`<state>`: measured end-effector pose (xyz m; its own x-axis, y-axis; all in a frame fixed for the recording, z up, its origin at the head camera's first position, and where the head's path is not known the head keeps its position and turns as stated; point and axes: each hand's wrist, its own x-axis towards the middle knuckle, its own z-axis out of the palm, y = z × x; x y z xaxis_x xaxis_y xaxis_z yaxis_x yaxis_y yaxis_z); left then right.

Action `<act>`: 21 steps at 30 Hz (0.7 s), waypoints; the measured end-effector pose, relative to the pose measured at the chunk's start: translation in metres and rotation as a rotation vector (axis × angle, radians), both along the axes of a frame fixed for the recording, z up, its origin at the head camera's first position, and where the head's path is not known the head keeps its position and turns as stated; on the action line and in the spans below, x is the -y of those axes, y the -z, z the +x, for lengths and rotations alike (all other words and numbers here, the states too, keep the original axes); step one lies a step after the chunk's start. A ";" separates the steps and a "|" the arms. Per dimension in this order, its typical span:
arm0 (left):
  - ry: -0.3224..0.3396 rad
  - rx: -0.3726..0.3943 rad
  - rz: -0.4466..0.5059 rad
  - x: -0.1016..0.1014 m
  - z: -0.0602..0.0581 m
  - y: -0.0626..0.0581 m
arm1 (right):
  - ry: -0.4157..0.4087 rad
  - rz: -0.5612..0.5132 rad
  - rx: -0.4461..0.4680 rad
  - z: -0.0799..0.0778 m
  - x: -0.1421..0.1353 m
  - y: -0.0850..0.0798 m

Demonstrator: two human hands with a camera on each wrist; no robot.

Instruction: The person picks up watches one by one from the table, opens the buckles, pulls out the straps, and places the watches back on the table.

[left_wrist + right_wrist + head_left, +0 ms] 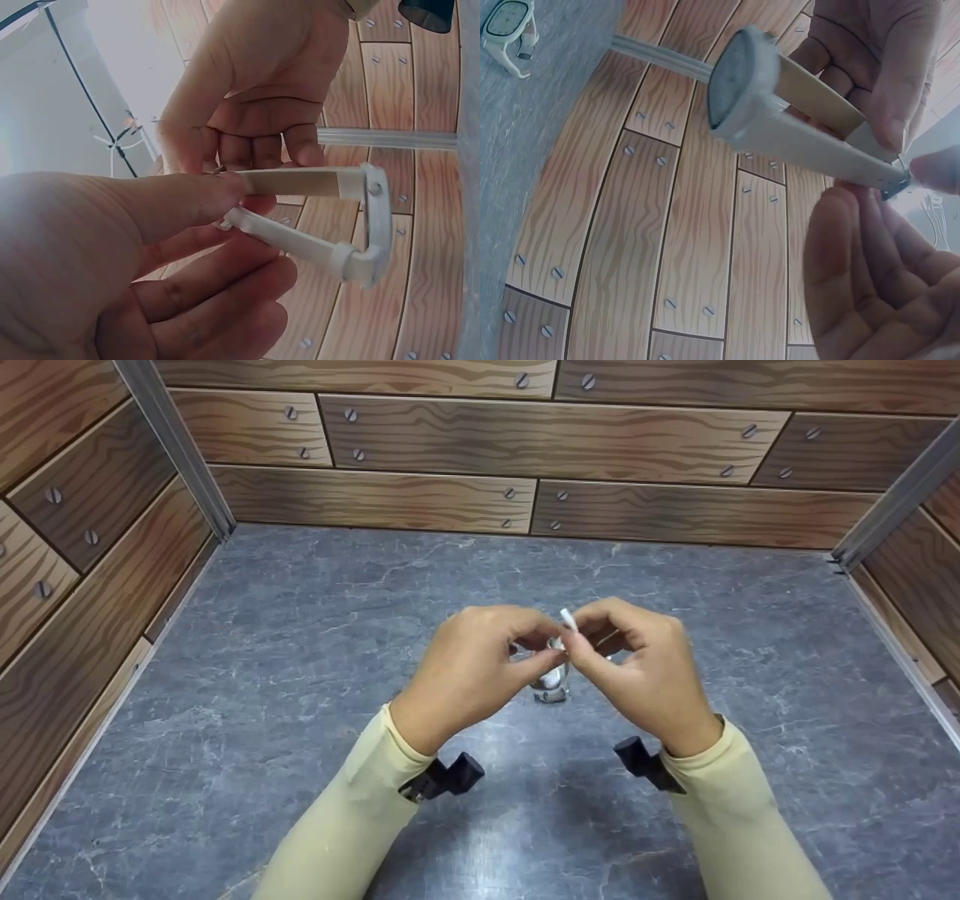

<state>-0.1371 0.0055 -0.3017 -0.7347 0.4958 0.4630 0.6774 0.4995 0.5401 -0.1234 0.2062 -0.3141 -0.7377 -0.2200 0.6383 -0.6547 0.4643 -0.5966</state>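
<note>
A white wristwatch (746, 82) hangs below both hands, its strap bent into a loop and its face turned down and away from them. My left hand (480, 652) pinches the strap (292, 182) near the metal buckle (898, 180) between thumb and fingers. On the other side, my right hand (641, 667) grips the white strap tip (568, 619), which pokes up by its thumb. Both sets of fingertips meet at the buckle and partly cover it. A white keeper loop (343, 260) sits on one strap half close to the case.
In the right wrist view, a second pale watch (508, 26) lies face up on the grey marbled tabletop (300, 675). Wood-patterned panels (420, 435) wall the back and sides, joined by metal corner posts (187, 457). A dark wrist camera (457, 772) sits on each forearm.
</note>
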 end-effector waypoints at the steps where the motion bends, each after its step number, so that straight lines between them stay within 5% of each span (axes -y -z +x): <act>1: -0.004 -0.011 -0.009 0.000 0.000 0.000 | 0.003 0.005 0.012 0.000 0.000 0.000; 10: -0.021 -0.022 -0.050 -0.001 -0.001 0.000 | 0.126 0.137 0.128 0.004 -0.002 -0.001; 21: -0.008 0.013 -0.027 -0.002 -0.002 0.000 | -0.085 -0.081 0.331 -0.002 -0.006 -0.003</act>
<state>-0.1391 0.0077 -0.3021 -0.7446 0.5022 0.4397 0.6663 0.5189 0.5356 -0.1253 0.2120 -0.3112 -0.8890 -0.2475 0.3852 -0.4534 0.3591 -0.8158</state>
